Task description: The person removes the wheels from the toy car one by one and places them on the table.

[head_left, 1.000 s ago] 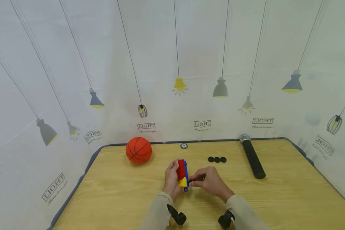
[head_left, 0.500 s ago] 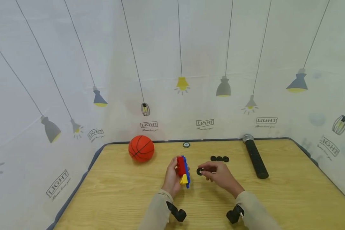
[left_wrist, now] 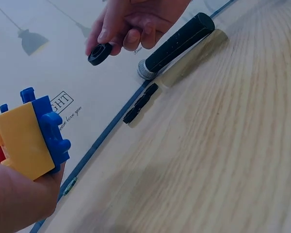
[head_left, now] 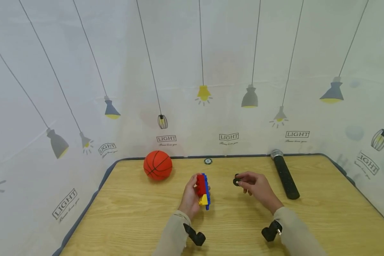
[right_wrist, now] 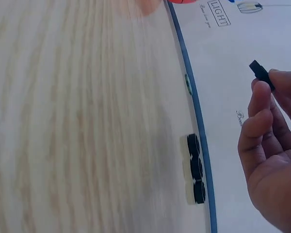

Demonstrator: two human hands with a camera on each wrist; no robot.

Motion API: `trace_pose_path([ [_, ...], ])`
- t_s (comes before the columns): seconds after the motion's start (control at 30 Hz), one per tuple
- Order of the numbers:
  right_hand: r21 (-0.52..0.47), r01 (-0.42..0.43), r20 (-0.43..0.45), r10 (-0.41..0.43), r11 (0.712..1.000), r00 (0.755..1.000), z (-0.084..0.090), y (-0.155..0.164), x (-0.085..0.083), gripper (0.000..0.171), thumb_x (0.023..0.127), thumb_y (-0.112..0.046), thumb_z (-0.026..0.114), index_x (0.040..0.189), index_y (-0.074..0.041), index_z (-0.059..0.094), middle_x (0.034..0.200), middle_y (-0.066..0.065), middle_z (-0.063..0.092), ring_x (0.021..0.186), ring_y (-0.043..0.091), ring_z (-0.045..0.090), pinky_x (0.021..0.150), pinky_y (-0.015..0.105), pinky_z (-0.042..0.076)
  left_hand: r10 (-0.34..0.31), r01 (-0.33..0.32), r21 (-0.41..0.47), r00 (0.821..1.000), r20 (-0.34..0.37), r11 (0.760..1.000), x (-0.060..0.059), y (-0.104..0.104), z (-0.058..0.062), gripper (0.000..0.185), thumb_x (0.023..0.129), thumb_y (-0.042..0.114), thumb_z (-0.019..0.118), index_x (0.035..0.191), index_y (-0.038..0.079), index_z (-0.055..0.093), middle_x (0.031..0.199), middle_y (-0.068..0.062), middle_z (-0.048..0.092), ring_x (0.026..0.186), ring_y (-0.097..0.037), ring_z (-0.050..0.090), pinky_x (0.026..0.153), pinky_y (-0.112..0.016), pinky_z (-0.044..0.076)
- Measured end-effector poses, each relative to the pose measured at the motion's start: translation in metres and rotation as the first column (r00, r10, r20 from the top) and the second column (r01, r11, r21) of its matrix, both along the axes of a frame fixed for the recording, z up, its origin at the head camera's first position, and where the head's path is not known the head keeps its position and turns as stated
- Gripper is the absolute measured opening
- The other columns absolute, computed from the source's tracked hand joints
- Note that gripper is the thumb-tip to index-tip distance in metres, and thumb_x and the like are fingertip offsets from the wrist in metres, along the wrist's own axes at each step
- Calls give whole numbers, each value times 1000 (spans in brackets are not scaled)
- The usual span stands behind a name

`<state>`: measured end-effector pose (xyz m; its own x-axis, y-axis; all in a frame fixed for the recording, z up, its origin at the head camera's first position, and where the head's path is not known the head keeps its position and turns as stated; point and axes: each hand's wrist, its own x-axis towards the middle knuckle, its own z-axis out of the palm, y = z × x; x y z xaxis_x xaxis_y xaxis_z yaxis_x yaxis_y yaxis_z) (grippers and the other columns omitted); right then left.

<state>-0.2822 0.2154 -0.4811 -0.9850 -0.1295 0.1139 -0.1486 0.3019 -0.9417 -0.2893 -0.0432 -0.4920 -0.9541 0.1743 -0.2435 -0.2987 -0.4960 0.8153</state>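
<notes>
My left hand (head_left: pixel 188 199) grips a toy built of blocks (head_left: pixel 201 185), with red and yellow pieces on a long blue base. In the left wrist view its yellow block (left_wrist: pixel 24 141) and the blue base's round knobs (left_wrist: pixel 58 136) face the camera. To the right, my right hand (head_left: pixel 259 188) pinches a small black toy wheel (head_left: pixel 236 181) between thumb and fingertips, apart from the blocks. The right wrist view shows this wheel (right_wrist: pixel 261 74) edge-on. Three more black wheels (right_wrist: pixel 196 168) lie in a row on the table, mostly hidden behind my right hand in the head view.
An orange basketball (head_left: pixel 158 165) sits at the table's back left. Near the back edge lies a round chip (head_left: pixel 208 161). A black microphone (head_left: pixel 286 177) with a silver head lies at the right. Behind the wooden table (head_left: pixel 131 220) hangs a sheet printed with lamps (head_left: pixel 179 71).
The right hand has moved away from the blocks to the right and farther back, carrying the black wheel. The left hand keeps its grip on the blocks almost in place.
</notes>
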Motion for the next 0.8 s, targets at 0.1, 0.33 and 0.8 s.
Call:
trace_pose_path([
  [0.1,2,27,2,-27,1000,1000,0,7,-4,31,96,-14,67,124,-1,65,96,19,68,66,17,62,57,33,51,-23,23,0,1000,-20,1000,0,-1,-1,32,109,38,34,135,24,47,127,-6,46,115,-28,52,87,-32,48],
  [0.33,75,110,2,-110,991,994,3,23,-14,32,97,-17,66,126,-3,64,98,19,69,68,17,63,59,34,54,-57,57,14,998,-23,998,2,-4,-2,40,106,45,40,139,22,45,125,-4,50,112,-25,51,88,-32,49],
  [0.8,166,207,42,-217,964,975,6,42,-25,34,99,-16,63,130,-3,62,112,26,69,72,20,68,61,34,54,-67,67,15,997,23,998,1,-4,-5,33,105,45,44,130,25,50,116,0,53,99,-19,53,79,-26,49],
])
